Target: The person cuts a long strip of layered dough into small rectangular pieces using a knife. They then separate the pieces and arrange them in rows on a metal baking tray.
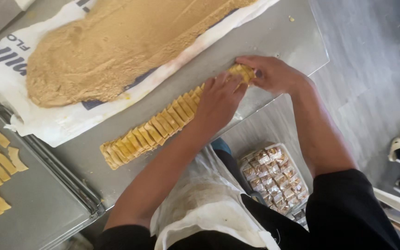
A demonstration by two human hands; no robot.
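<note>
Both hands pressed the row of yellow dough pieces (172, 118) together near the table's (297, 41) front edge: left hand (218, 99) flat on top, grip open; right hand (271, 74) pinching the row's end. Judged next: even, gentle squeezing.

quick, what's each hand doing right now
Left hand: open, palm flat on the row of dough pieces.
Right hand: fingers curled, pinching the row's far end.

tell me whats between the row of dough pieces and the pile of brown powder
In the head view, between the row of dough pieces and the pile of brown powder lie the white sack's edge and a bare strip of metal table.
</note>
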